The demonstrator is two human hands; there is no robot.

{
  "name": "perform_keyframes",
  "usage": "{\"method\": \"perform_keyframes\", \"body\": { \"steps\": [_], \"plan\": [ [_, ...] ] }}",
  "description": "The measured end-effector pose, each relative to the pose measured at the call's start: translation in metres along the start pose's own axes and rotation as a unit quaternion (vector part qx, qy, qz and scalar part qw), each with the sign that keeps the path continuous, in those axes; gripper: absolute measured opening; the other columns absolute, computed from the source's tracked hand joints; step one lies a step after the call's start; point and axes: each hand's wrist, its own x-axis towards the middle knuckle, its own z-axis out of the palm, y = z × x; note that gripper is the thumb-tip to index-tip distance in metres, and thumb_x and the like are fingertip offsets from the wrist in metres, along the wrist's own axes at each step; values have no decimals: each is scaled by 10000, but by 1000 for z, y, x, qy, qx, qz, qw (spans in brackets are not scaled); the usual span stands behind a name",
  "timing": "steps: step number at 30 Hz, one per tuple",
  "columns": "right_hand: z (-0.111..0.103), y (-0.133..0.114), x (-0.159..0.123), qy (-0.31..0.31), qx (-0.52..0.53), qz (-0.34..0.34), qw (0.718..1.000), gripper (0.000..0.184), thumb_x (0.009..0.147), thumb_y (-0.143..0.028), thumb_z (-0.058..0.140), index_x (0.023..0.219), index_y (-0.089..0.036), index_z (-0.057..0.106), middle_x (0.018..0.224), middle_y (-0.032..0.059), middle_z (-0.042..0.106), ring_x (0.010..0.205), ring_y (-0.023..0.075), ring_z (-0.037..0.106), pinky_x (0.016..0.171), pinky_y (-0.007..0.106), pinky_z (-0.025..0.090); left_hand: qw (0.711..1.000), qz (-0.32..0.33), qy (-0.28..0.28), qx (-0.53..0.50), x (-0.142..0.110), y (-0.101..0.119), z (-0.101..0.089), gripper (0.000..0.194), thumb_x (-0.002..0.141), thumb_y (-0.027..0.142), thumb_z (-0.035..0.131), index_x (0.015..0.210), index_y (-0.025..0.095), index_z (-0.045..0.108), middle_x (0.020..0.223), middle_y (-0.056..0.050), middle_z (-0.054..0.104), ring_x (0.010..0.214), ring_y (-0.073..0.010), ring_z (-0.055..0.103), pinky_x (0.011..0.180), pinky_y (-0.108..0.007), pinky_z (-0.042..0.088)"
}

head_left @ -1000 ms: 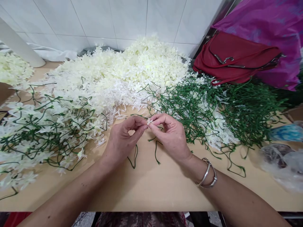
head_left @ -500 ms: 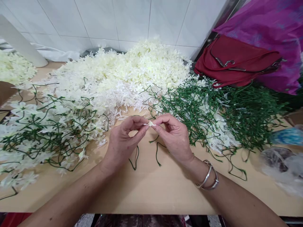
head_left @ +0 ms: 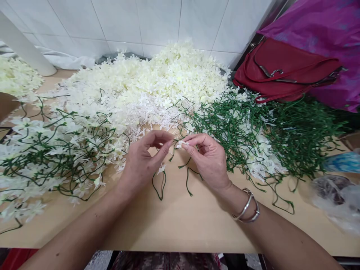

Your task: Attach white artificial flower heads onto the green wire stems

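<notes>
Thumb and forefinger of my right hand are closed on a small white artificial flower at the middle of the table. My left hand faces it, thumb and forefinger pinched on a thin green stem beside that flower. Below the left palm hangs or lies a bent green stem with a white blossom at its top; whether the hand holds it, I cannot tell. More loose green stems lie under my right hand.
A heap of cream-white flowers runs along the tiled wall. Flowers with green stems spread at left; a pile of green stems lies at right. Behind it stand a red handbag and a purple bag. A clear plastic bag sits far right.
My hands have drawn slightly apart; the white flower stays with my right fingers. A green stem now shows at my left fingertips, and a blossom shows under my left palm.
</notes>
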Motion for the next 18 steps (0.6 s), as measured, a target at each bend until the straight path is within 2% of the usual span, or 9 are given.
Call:
{"method": "perform_keyframes", "body": {
  "steps": [3,8,12,14,18],
  "plan": [
    [-1,2,1,3,-2,2,1000,103,856,-175,790,811,-231,717,914,21,767,932,181,706,932,366,554,998,14,-8,64,8,-3,-13,113,949,261,699,1022,180,731,981,-33,770,809,-126,679,775,-245,544],
    [-3,0,2,-12,-4,-3,1000,115,840,-143,794,805,-231,729,885,9,758,888,172,700,885,349,542,980,17,-167,107,19,-14,-37,125,945,313,702,951,202,758,891,-24,732,760,-136,636,658,-242,474],
    [-5,-3,3,-15,-44,-13,999,119,832,-147,805,800,-228,724,824,-9,733,819,159,669,813,327,514,959,16,-266,100,21,-6,-56,182,913,411,747,903,232,776,857,-20,699,756,-151,606,649,-254,454],
    [-6,-4,3,-17,-58,-15,998,121,835,-149,800,793,-225,716,795,-19,709,781,150,641,774,317,493,951,5,-279,134,15,2,-63,222,930,447,718,859,240,757,842,-15,686,744,-156,601,644,-265,442],
    [-6,-2,3,-30,-61,-10,998,117,851,-145,772,798,-219,699,776,-28,663,762,143,591,758,309,467,933,-15,-216,286,-15,8,-64,305,938,516,653,864,225,705,867,-30,679,686,-185,602,631,-316,418]
  ]
}}
